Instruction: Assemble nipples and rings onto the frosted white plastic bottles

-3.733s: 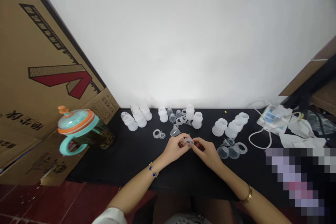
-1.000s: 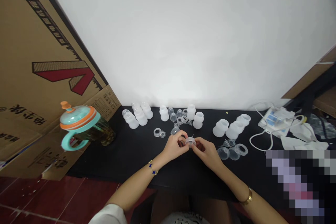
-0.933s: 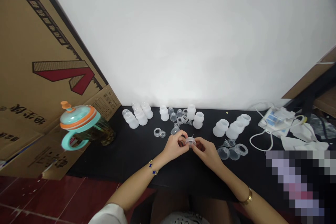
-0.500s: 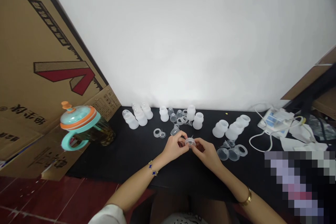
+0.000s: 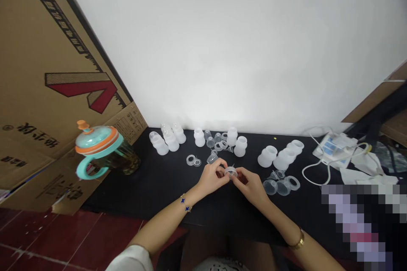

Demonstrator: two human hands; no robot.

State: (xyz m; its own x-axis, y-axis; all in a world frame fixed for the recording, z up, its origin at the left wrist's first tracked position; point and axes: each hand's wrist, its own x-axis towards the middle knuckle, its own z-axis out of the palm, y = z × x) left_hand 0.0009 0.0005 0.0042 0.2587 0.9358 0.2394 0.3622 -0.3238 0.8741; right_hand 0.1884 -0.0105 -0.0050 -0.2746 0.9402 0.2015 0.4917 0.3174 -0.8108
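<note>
Between my two hands, above the black table, is a whitish bottle collar ring (image 5: 231,170) with a thin clear tip sticking up from it. The fingers of my left hand (image 5: 211,178) pinch its left side. On its right side, my right hand (image 5: 252,186) grips the rim with thumb and fingertips. Just behind my left fingers lies a clear cap (image 5: 212,158). A loose collar ring (image 5: 191,160) and a small nipple disc (image 5: 197,162) rest to the left. To the right of my right hand are clear caps (image 5: 283,187) and another collar ring (image 5: 292,183).
Assembled baby bottles (image 5: 161,147) stand at the back left. Open white bottles (image 5: 241,147) stand behind my hands, and more bottles (image 5: 267,156) to the right. A lidded jug (image 5: 98,150) is at the left, beside cardboard boxes (image 5: 28,84). White cables (image 5: 313,174) lie at the right.
The whole view has shifted slightly. Both hands keep the same hold on the collar ring, and nothing else has visibly moved.
</note>
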